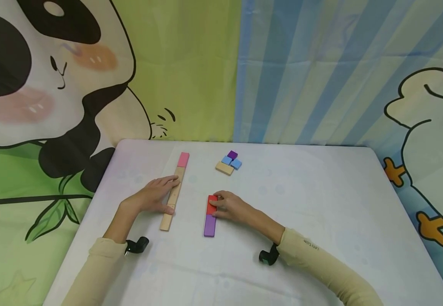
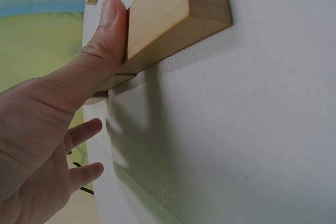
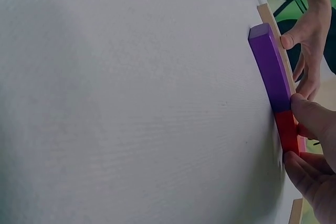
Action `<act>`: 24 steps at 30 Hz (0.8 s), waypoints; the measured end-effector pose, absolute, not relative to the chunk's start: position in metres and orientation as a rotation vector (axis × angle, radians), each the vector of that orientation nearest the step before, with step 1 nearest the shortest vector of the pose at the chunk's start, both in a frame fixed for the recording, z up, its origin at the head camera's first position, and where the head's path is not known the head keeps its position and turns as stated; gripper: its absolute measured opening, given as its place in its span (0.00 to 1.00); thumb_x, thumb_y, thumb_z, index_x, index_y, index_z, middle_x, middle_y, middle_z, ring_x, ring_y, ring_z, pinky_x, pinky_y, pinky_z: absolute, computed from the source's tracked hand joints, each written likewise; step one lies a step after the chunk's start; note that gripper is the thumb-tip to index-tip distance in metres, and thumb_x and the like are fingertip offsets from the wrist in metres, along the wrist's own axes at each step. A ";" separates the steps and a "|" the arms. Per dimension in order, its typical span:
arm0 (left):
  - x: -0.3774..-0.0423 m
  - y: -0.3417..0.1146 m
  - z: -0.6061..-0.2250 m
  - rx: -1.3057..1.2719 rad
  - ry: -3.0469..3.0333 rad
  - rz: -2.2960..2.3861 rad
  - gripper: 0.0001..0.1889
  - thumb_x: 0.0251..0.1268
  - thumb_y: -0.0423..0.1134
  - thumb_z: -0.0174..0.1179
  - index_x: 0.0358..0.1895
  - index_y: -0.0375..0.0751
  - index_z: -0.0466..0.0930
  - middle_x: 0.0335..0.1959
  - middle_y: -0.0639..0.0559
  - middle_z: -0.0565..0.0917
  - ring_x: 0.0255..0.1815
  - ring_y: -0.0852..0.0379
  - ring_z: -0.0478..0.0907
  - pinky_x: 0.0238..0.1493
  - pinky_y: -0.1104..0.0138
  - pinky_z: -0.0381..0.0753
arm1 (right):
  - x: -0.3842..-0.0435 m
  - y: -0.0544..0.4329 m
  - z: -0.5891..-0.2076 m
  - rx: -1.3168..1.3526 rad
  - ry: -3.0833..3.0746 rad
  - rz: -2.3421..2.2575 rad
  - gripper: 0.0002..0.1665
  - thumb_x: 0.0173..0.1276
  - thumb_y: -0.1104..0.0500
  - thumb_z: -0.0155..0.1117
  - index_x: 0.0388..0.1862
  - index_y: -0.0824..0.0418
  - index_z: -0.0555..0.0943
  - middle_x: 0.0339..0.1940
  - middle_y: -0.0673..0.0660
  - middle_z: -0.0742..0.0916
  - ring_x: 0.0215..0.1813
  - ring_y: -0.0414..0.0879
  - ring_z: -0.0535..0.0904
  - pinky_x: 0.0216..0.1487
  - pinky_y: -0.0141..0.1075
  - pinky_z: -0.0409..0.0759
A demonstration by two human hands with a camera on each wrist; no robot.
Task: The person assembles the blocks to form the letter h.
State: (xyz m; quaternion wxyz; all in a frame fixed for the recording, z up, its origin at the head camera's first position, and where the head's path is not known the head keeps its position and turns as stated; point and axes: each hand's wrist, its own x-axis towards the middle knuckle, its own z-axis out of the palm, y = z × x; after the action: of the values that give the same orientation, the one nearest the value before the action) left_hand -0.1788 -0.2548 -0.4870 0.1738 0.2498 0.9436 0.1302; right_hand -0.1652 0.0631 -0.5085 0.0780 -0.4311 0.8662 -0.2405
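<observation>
A straight row of plain wooden blocks [image 1: 174,193] lies on the left of the white table, capped at its far end by a pink block [image 1: 183,160]. Along that row's left side, my left hand [image 1: 150,196] rests with its thumb and a fingertip touching the wood. The left wrist view has the thumb [image 2: 107,35] straight against a wooden block [image 2: 163,14] marked 12, other fingers spread. To the right, a red block [image 1: 211,208] and a purple block [image 1: 209,226] lie end to end. My right hand [image 1: 234,208] pinches the red one; its fingers partly hide it.
Farther back sits a small cluster: a dark purple block [image 1: 232,154], two blue blocks [image 1: 236,164] and a plain wooden block [image 1: 224,168]. A printed curtain [image 1: 191,85] hangs behind the table [image 1: 302,191]. Black cameras [image 1: 137,245] stick out from both wrists.
</observation>
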 end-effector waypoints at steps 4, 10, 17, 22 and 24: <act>-0.179 -0.255 -0.487 0.713 2.678 0.364 0.55 0.47 0.61 0.70 0.75 0.38 0.54 0.77 0.40 0.56 0.77 0.39 0.53 0.75 0.42 0.53 | -0.163 0.062 -0.508 -1.278 2.597 -0.694 0.28 0.65 0.51 0.67 0.62 0.62 0.78 0.61 0.65 0.80 0.62 0.54 0.77 0.65 0.44 0.76; -0.179 -0.255 -0.489 0.711 2.673 0.388 0.55 0.46 0.61 0.71 0.75 0.38 0.55 0.77 0.41 0.55 0.77 0.39 0.53 0.75 0.41 0.52 | -0.163 0.062 -0.504 -1.246 2.611 -0.682 0.28 0.66 0.49 0.66 0.62 0.60 0.78 0.64 0.65 0.79 0.65 0.55 0.75 0.66 0.44 0.76; -0.178 -0.255 -0.489 0.721 2.688 0.379 0.55 0.46 0.61 0.71 0.75 0.37 0.55 0.77 0.40 0.56 0.76 0.38 0.54 0.74 0.40 0.53 | -0.178 0.068 -0.492 -1.161 2.776 -0.768 0.25 0.65 0.50 0.67 0.60 0.57 0.81 0.66 0.62 0.79 0.65 0.53 0.75 0.64 0.44 0.77; -0.178 -0.255 -0.488 0.709 2.691 0.368 0.55 0.46 0.61 0.71 0.75 0.37 0.55 0.77 0.40 0.57 0.77 0.38 0.54 0.75 0.41 0.53 | -0.193 0.075 -0.486 -1.126 2.839 -0.741 0.26 0.65 0.51 0.67 0.60 0.57 0.80 0.62 0.63 0.81 0.63 0.55 0.76 0.62 0.46 0.78; -0.178 -0.255 -0.487 0.708 2.691 0.365 0.55 0.46 0.61 0.71 0.75 0.37 0.55 0.77 0.40 0.57 0.76 0.38 0.54 0.74 0.41 0.53 | -0.198 0.078 -0.485 -1.112 2.854 -0.727 0.26 0.65 0.50 0.67 0.61 0.57 0.80 0.61 0.64 0.82 0.61 0.55 0.77 0.62 0.46 0.79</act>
State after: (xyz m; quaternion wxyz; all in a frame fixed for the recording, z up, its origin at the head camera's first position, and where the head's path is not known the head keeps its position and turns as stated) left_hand -0.1778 -0.2551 -0.4874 0.1669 0.2489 0.9454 0.1283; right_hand -0.1979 0.0776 -0.4853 -0.0031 -0.3532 0.9066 -0.2310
